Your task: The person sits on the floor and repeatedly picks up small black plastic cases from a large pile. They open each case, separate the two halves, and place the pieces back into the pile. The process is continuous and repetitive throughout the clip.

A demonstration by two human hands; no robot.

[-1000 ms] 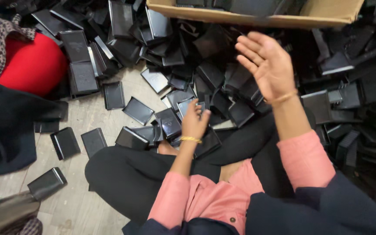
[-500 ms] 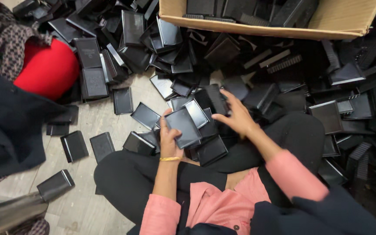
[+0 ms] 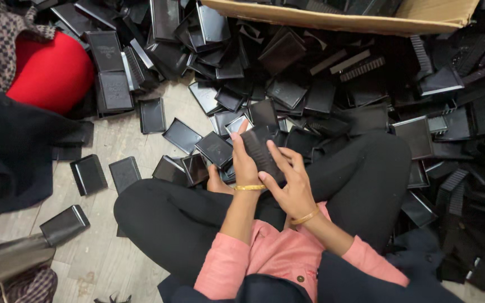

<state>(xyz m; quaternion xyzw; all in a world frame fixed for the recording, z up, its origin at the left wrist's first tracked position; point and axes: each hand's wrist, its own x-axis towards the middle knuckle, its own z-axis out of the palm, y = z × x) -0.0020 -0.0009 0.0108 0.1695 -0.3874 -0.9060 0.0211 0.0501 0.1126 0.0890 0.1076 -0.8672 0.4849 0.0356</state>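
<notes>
I sit cross-legged on the floor in black trousers and a pink top. Both hands hold one black rectangular plastic case (image 3: 260, 151) above my lap. My left hand (image 3: 243, 163) grips its left side, thumb up along the edge. My right hand (image 3: 290, 182) closes on its lower right side, fingers over the face. Each wrist carries a gold bangle. A big heap of similar black cases (image 3: 310, 95) spreads right in front of my knees.
A brown cardboard box (image 3: 338, 19) with black cases in it stands at the top. Loose cases (image 3: 88, 174) lie on the pale wooden floor at the left. A red cushion (image 3: 49, 73) and dark cloth (image 3: 12, 151) are at far left.
My right hand came down from up near the box to the pile, and both hands have drawn a black case in toward my lap.
</notes>
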